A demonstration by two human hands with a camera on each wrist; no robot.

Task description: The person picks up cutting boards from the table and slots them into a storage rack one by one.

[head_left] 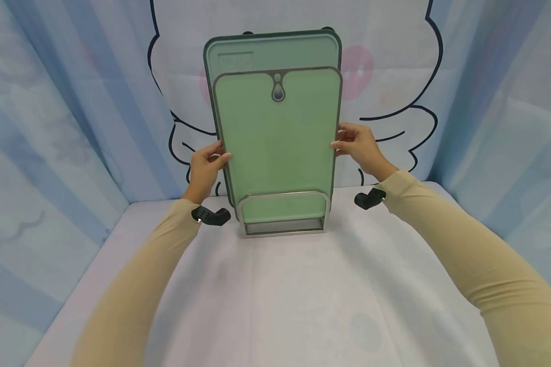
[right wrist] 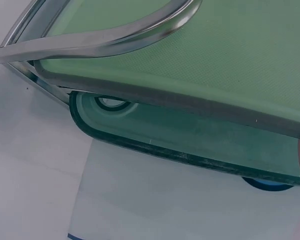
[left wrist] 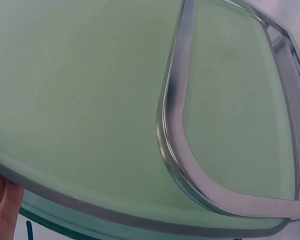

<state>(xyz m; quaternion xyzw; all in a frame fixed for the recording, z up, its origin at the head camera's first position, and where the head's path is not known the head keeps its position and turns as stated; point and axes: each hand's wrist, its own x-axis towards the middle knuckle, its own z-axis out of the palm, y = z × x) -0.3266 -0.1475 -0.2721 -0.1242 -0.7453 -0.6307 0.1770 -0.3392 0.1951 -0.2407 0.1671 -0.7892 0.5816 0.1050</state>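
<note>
A light green cutting board (head_left: 277, 137) with a grey rim and a drop-shaped hole near its top stands upright in a metal rack (head_left: 284, 234). The front bar of the rack crosses its lower part. Behind it a darker green cutting board (head_left: 294, 48) with a textured grating patch rises higher. My left hand (head_left: 205, 168) pinches the left edge of the front board, thumb on its face. On the opposite edge my right hand (head_left: 360, 148) pinches the same board. In the right wrist view, a gap separates the front board's edge from the rear board (right wrist: 205, 132).
A white cloth covers the table (head_left: 294, 295). Close behind the boards hangs a printed curtain (head_left: 395, 61), with blue curtains (head_left: 50, 102) at both sides. Dark straps (head_left: 211, 216) with small devices sit on both wrists.
</note>
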